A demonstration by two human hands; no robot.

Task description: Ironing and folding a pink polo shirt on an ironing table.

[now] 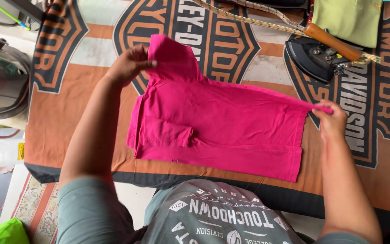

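A: Two hands on the cloth right now. The left hand (129,64) is up at the far left corner, fingers pinched shut on a raised fold of the pink shirt (222,122), lifting that flap off the surface.

B: And the other side?

A: The right hand (331,120) is out at the right edge, closed tight on a thin drawn-out point of the same shirt. The fabric runs taut between the two grips along the top edge.

B: What's the garment looking like?

A: Bright magenta, plain, soft knit, partly folded. One short sleeve lies doubled over on the front at the lower left, the bottom fold runs straight along the near side, and there are faint creases across the middle. Most of it lies flat; only the two pinched ends stand up.

B: Where does it sit?

A: Middle of the ironing table, on an orange, black and white printed cover (68,122) with big shield shapes. Moving outward, a black iron (314,56) with a brown wooden handle rests on that cover beyond the right hand, well apart from the shirt, its braided cord (244,18) trailing away to the upper left. A pale green cloth (348,18) lies just past the iron at the far edge. Nearest the camera, the person's grey printed tee (213,217).
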